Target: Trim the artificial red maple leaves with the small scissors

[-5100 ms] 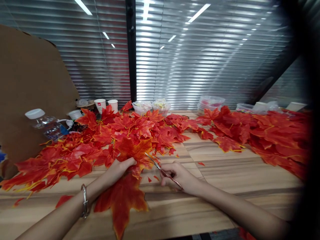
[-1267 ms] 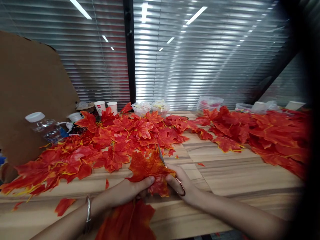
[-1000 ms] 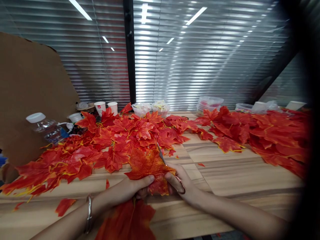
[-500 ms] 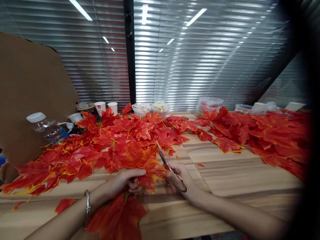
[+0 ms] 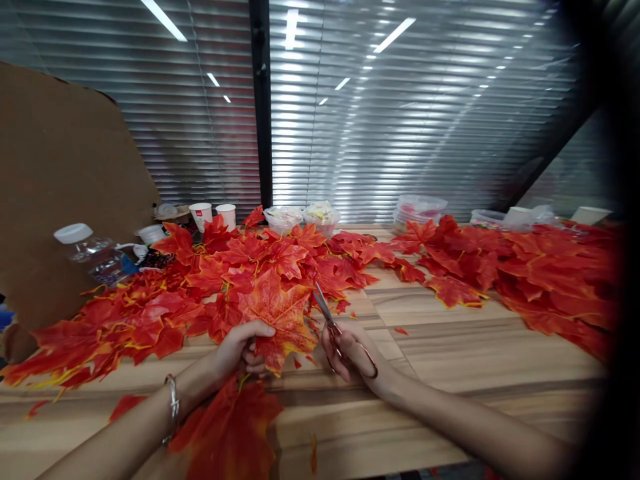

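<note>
My left hand (image 5: 244, 350), with a metal bangle at the wrist, pinches an orange-red maple leaf (image 5: 280, 317), thumb on top. Below that hand hangs a darker red leaf (image 5: 233, 427), its yellow stem at my fingers. My right hand (image 5: 353, 353) grips copper-handled scissors (image 5: 325, 310), blades pointing up and left with a narrow gap between them. The blades are just right of the orange-red leaf and apart from it. Small red scraps (image 5: 299, 363) are between the leaf and my right hand.
A pile of red leaves (image 5: 150, 317) spreads over the left of the wooden table (image 5: 450, 347), another pile (image 5: 565, 267) over the right. Behind are paper cups (image 5: 226, 217), plastic tubs (image 5: 417, 210) and blinds. At left stand a clear bottle (image 5: 93, 250) and brown cardboard (image 5: 65, 160).
My left hand and its leaves have moved left and slightly up, away from the scissors. Small scraps now show below the blades, and another near the table's front edge.
</note>
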Available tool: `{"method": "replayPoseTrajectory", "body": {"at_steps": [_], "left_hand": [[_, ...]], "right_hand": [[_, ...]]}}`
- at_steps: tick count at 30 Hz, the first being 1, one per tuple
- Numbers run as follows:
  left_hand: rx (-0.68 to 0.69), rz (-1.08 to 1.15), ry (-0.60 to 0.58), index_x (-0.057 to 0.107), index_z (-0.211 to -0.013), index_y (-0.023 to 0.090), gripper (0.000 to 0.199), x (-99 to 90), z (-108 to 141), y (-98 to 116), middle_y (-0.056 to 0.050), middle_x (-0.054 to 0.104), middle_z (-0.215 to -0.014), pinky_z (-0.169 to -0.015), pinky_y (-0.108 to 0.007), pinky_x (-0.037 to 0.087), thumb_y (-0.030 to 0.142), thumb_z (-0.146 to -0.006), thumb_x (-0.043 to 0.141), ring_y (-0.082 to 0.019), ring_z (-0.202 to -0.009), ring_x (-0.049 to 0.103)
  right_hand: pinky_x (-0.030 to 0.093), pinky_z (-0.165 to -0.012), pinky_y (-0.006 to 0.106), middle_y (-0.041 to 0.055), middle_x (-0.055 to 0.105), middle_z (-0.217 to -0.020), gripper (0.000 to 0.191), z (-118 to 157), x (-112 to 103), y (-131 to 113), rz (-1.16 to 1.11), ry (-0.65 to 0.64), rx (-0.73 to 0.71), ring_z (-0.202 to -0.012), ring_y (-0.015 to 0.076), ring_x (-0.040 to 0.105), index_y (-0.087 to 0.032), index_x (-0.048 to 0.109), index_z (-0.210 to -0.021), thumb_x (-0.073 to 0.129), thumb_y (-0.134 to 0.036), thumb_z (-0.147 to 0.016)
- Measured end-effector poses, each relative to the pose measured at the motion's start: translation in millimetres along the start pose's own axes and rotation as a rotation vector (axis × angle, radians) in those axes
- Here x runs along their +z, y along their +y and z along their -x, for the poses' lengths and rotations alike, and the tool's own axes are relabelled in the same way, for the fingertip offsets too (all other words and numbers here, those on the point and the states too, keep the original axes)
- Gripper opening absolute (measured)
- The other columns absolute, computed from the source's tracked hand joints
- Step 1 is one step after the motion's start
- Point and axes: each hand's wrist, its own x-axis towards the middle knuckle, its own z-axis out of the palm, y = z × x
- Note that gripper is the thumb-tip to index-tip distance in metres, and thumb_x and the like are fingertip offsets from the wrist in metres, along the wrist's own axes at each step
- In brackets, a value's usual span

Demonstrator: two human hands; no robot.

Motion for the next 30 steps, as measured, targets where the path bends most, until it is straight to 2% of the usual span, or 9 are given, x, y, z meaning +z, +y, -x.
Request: {"method": "replayPoseTrajectory", "body": {"at_steps": [4,8,10,13,16,19,23,27,30], "left_hand": [[-0.054,-0.091,0.038,0.025,-0.039,0.02,0.037,-5.3,1.2,-0.3,0.005,0.025,-0.032,-0.037,-0.023,0.014,0.037,-0.059,0.051,-0.005,-0.031,0.021],[-0.092,-0.135,0.05,0.026,-0.041,0.019,0.034,-6.9,7.4,3.3,0.006,0.024,-0.036,-0.039,-0.024,0.01,0.036,-0.061,0.049,-0.005,-0.033,0.018],[-0.068,-0.152,0.046,0.028,-0.042,0.019,0.035,-6.8,9.8,8.2,0.006,0.024,-0.038,-0.041,-0.025,0.012,0.037,-0.065,0.049,-0.006,-0.035,0.02],[0.037,-0.173,0.014,0.03,-0.045,0.018,0.04,-8.4,8.6,18.2,0.006,0.02,-0.04,-0.043,-0.025,0.015,0.039,-0.072,0.05,-0.006,-0.039,0.021],[0.105,-0.207,0.093,0.031,-0.05,0.018,0.041,-12.7,4.0,27.0,0.007,0.02,-0.044,-0.042,-0.024,0.01,0.043,-0.073,0.054,-0.006,-0.041,0.017],[0.066,-0.235,0.165,0.03,-0.049,0.019,0.046,-16.6,2.9,31.2,0.007,0.019,-0.042,-0.041,-0.024,0.004,0.052,-0.073,0.051,-0.005,-0.038,0.013],[-0.04,-0.313,0.133,0.031,-0.04,0.019,0.052,-18.9,8.9,30.7,0.006,0.019,-0.035,-0.04,-0.026,0.002,0.057,-0.071,0.05,-0.005,-0.032,0.013],[-0.121,-0.333,0.135,0.047,-0.044,0.016,0.04,-21.9,15.2,27.8,0.004,0.032,-0.033,-0.039,-0.025,0.004,0.049,-0.063,0.059,-0.006,-0.03,0.021],[-0.097,-0.273,0.152,0.054,-0.051,0.014,0.032,-23.4,19.0,25.5,0.002,0.042,-0.037,-0.037,-0.023,0.011,0.043,-0.062,0.061,-0.006,-0.031,0.027]], "right_hand": [[0.026,-0.038,0.018,-0.0045,0.039,-0.043,0.06,2.1,-3.9,-0.3,0.066,-0.078,-0.013,-0.036,0.0061,0.035,-0.015,0.044,-0.064,0.036,-0.073,-0.073],[0.022,-0.032,0.016,-0.0059,0.037,-0.044,0.051,2.4,-5.9,4.0,0.078,-0.06,0.035,-0.033,0.0046,0.033,-0.015,0.044,-0.065,0.044,-0.065,-0.076],[0.023,-0.03,0.015,-0.0065,0.036,-0.045,0.047,2.4,-6.9,6.6,0.088,-0.038,0.058,-0.032,0.0038,0.032,-0.016,0.043,-0.064,0.048,-0.061,-0.075],[0.024,-0.029,0.015,-0.0063,0.036,-0.048,0.046,3.1,-8.5,7.9,0.112,-0.018,0.078,-0.032,0.003,0.031,-0.015,0.046,-0.064,0.053,-0.06,-0.073],[0.023,-0.031,0.015,-0.0067,0.035,-0.047,0.046,3.3,-10.6,6.4,0.139,-0.004,0.07,-0.033,0.0033,0.031,-0.015,0.045,-0.064,0.051,-0.059,-0.075],[0.019,-0.035,0.016,-0.0068,0.033,-0.043,0.046,1.0,-13.3,1.7,0.179,0.01,0.031,-0.035,0.0039,0.03,-0.016,0.039,-0.061,0.044,-0.058,-0.08],[0.024,-0.041,0.018,-0.0046,0.039,-0.048,0.054,-1.6,-16.7,-8.5,0.166,-0.148,0.046,-0.04,0.0058,0.036,-0.016,0.04,-0.065,0.031,-0.066,-0.08],[0.03,-0.046,0.019,-0.0028,0.042,-0.054,0.056,1.4,-17.8,-15.1,0.182,-0.317,0.075,-0.048,0.0079,0.039,-0.015,0.042,-0.069,0.028,-0.069,-0.079],[0.03,-0.047,0.019,-0.0028,0.043,-0.053,0.055,3.7,-17.7,-14.8,0.233,-0.382,0.056,-0.049,0.0083,0.039,-0.015,0.043,-0.068,0.03,-0.068,-0.079]]}}
